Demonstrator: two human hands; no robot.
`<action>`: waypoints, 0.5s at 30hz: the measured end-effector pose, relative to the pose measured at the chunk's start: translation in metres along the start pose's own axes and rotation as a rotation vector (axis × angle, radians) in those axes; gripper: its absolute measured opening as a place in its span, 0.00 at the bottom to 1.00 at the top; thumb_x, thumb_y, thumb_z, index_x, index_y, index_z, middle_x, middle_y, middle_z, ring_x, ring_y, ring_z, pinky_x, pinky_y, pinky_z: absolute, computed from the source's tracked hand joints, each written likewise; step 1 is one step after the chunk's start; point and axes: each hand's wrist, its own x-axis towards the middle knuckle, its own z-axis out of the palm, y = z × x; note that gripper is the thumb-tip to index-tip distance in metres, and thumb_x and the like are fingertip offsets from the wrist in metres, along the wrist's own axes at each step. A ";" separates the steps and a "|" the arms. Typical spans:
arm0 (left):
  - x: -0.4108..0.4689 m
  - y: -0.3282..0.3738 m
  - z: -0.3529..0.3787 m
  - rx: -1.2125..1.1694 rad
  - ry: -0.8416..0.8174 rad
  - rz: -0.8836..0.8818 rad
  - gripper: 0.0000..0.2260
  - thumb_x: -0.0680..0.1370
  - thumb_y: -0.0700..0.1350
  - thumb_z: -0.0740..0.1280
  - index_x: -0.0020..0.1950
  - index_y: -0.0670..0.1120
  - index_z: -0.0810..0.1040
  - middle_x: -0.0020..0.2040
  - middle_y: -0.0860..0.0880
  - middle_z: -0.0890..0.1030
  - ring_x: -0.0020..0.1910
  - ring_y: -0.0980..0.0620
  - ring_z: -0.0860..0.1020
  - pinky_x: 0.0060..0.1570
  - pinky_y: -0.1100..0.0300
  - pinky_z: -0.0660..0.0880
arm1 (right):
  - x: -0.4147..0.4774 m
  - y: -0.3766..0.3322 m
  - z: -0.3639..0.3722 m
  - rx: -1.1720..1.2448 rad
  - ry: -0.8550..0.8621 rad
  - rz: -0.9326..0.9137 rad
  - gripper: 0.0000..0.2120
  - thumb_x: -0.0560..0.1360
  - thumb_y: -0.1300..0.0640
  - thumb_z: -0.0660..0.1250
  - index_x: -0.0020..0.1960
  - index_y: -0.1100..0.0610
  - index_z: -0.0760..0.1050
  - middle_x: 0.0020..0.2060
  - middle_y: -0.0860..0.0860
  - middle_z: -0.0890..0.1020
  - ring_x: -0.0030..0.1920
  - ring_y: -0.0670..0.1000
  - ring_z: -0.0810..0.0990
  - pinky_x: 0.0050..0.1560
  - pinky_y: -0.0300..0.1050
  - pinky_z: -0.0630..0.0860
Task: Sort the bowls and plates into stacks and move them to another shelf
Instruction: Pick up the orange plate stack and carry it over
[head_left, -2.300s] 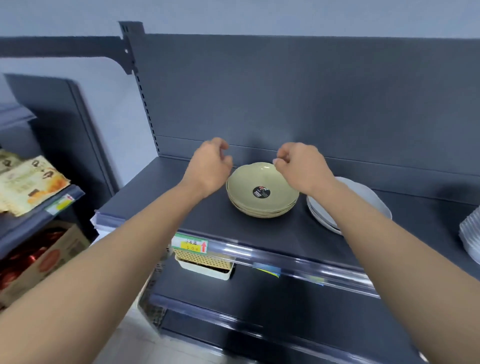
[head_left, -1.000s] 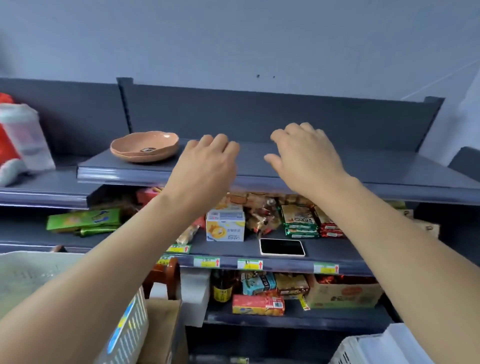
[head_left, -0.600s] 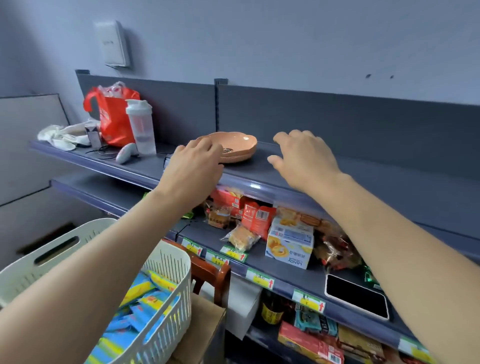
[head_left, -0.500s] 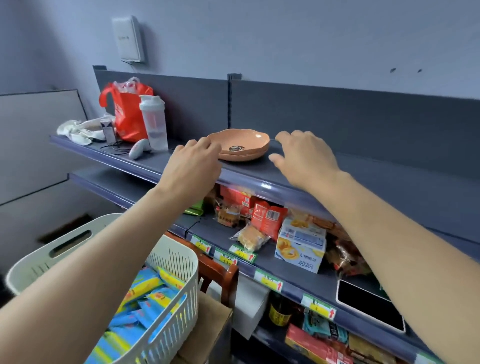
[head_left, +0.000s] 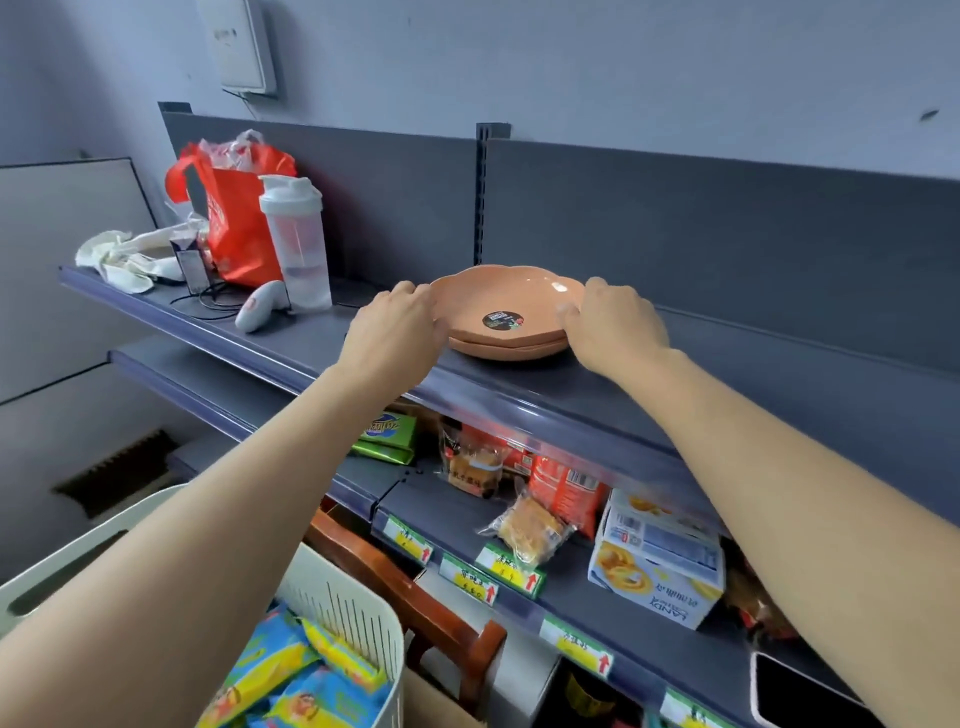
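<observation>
Two salmon-coloured bowls sit nested one inside the other on the top shelf, close to its dark back panel. The upper one has a single round black sticker inside it. The stack rests on the shelf, with both rims showing one above the other.

Both of the person's arms reach up to it. The left hand is at the left edge of the stack, fingers curled in round the rim. The right hand is at the right edge, fingers bent over the rim in the same way. The knuckles hide the fingertips, so I cannot tell whether the grip takes in one bowl or both.

Further left on the same shelf stand one red bag and one clear shaker bottle just beside it. One small white gadget lies in front of them, and one crumpled white cloth lies at the far end.

On the shelf below I count one green packet, one biscuit box and one small wrapped cake leaning at the front edge. Five price tags run along that edge. A black phone lies flat at the right.

Down at the left, one white basket holds blue and yellow packets, with a wooden chair back just beside it.
</observation>
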 end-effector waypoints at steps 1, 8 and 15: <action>0.008 -0.003 0.005 -0.008 -0.015 -0.014 0.15 0.81 0.47 0.57 0.62 0.40 0.73 0.57 0.40 0.76 0.56 0.39 0.75 0.50 0.49 0.71 | 0.008 -0.001 0.005 0.012 -0.007 0.032 0.19 0.82 0.50 0.54 0.64 0.63 0.69 0.59 0.60 0.78 0.59 0.63 0.76 0.45 0.47 0.66; 0.044 -0.006 0.024 -0.169 -0.144 -0.204 0.14 0.80 0.50 0.58 0.50 0.39 0.74 0.46 0.42 0.75 0.45 0.42 0.71 0.43 0.56 0.64 | 0.042 -0.002 0.022 0.152 -0.105 0.211 0.12 0.79 0.59 0.56 0.58 0.61 0.73 0.57 0.60 0.78 0.53 0.62 0.78 0.40 0.46 0.71; 0.058 -0.008 0.031 -0.437 -0.202 -0.409 0.07 0.75 0.38 0.59 0.43 0.36 0.75 0.45 0.39 0.81 0.44 0.39 0.79 0.39 0.56 0.70 | 0.049 -0.002 0.028 0.529 -0.150 0.369 0.17 0.75 0.70 0.55 0.62 0.64 0.72 0.56 0.59 0.76 0.46 0.60 0.79 0.43 0.54 0.83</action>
